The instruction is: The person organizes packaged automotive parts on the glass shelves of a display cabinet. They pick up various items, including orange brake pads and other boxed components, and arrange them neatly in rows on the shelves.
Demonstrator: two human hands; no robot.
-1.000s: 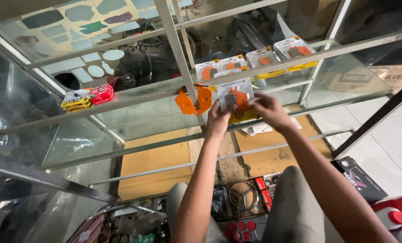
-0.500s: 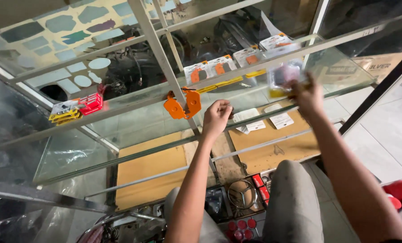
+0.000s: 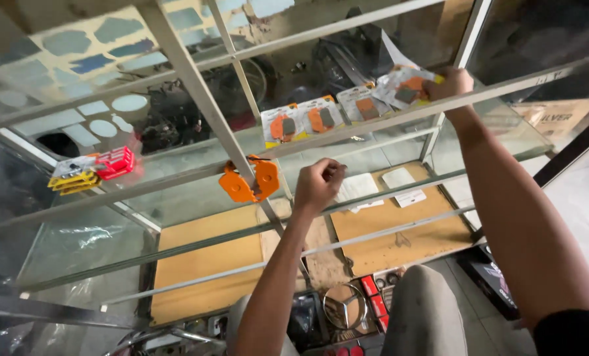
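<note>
Three packs (image 3: pixel 321 117) already sit in a row on the glass shelf (image 3: pixel 505 132) — right hand (image 3: pixel 449 82) grips a fourth pack (image 3: pixel 406 86) at the far end, not released yet. Left hand (image 3: pixel 317 184) fisted, apparently empty.

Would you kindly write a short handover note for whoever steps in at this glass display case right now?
Right hand: at the far right of the upper glass shelf, fingers closed on a clear blister pack with an orange pad.
Left hand: loosely fisted above the lower shelf; whether it holds anything cannot be told.
Things: three similar orange-pad packs stand in a row on the upper shelf, left of the held pack. Two loose orange pads lie near the metal frame post.
Done: three packs lined up.
Left: the held pack is not yet released; the loose pads are untouched.
</note>
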